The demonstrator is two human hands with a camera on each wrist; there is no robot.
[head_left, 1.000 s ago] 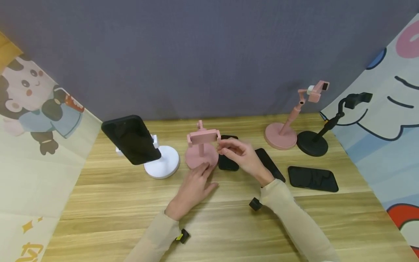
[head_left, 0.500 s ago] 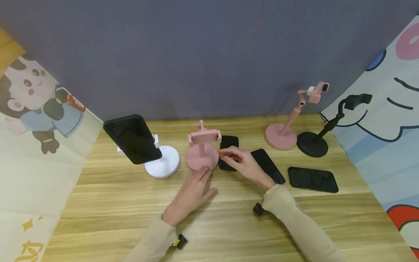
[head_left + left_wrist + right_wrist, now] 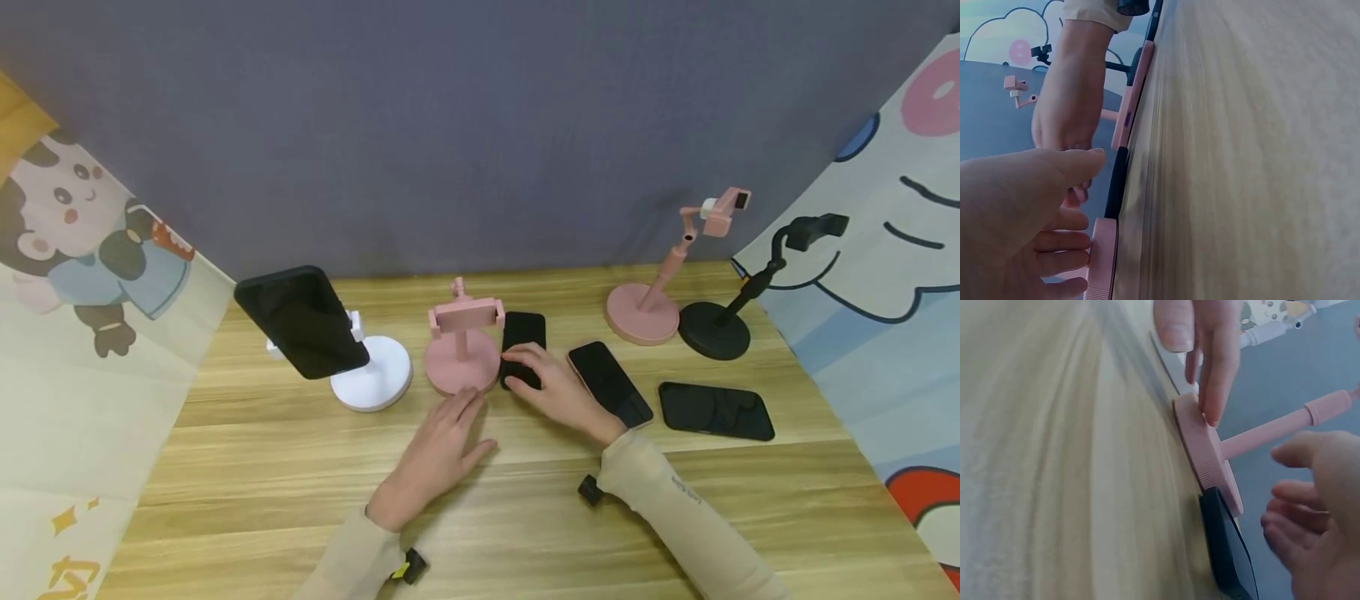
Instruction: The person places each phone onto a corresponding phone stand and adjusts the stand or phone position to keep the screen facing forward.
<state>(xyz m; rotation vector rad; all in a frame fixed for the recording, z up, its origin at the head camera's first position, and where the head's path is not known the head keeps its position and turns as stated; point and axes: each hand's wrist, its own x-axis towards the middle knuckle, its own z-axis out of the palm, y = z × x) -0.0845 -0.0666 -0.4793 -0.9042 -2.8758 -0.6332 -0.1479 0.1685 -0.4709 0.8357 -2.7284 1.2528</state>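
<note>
Fingertips of my left hand (image 3: 435,446) rest at the front edge of a pink phone stand's round base (image 3: 457,367), the fingers straight. The stand's clamp (image 3: 467,315) holds nothing. Just right of that base lies a black phone (image 3: 524,327) on the table. Over this phone hovers my right hand (image 3: 553,385), its thumb and fingers loosely bent and apart. In the right wrist view a gap shows between the right hand's fingers (image 3: 1291,531) and the phone (image 3: 1229,544); nothing is between them. The right hand covers part of the phone in the head view.
At the left, a white stand (image 3: 372,373) carries a black phone (image 3: 303,321) in its clamp. Two more phones (image 3: 609,383) (image 3: 716,411) lie to the right. Behind them stand a second pink stand (image 3: 643,312) and a black stand (image 3: 715,329). A grey wall (image 3: 480,142) closes the back.
My right hand has come down from the right end of the pink clamp to over the black phone, its fingers spreading. My left hand has drawn slightly back toward the base's front edge.
</note>
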